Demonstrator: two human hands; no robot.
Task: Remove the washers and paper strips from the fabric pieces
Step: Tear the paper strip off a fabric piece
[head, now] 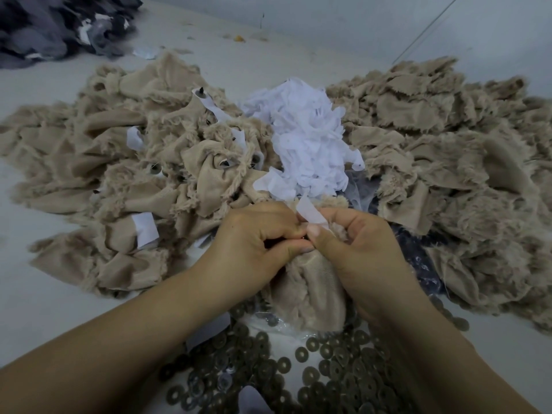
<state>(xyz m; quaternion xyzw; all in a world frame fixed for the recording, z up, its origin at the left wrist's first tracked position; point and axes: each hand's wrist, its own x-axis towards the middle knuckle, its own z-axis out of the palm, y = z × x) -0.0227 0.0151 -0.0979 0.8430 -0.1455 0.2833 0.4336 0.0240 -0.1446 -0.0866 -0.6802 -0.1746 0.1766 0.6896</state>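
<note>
Stripping step: left hand [254, 237] and right hand [355, 243] pinch one fabric piece [310, 291] bearing a paper strip [310, 215]; next, probably pulling the strip free.

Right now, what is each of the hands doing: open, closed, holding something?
Left hand: closed, pinching the tan fabric piece at its top.
Right hand: closed, gripping the same fabric piece, with a white paper strip sticking up by its fingers.

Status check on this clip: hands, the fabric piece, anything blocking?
Left hand and right hand both pinching one tan fabric piece. White paper strip still on it. Washers piled below. Nothing blocking.
</note>
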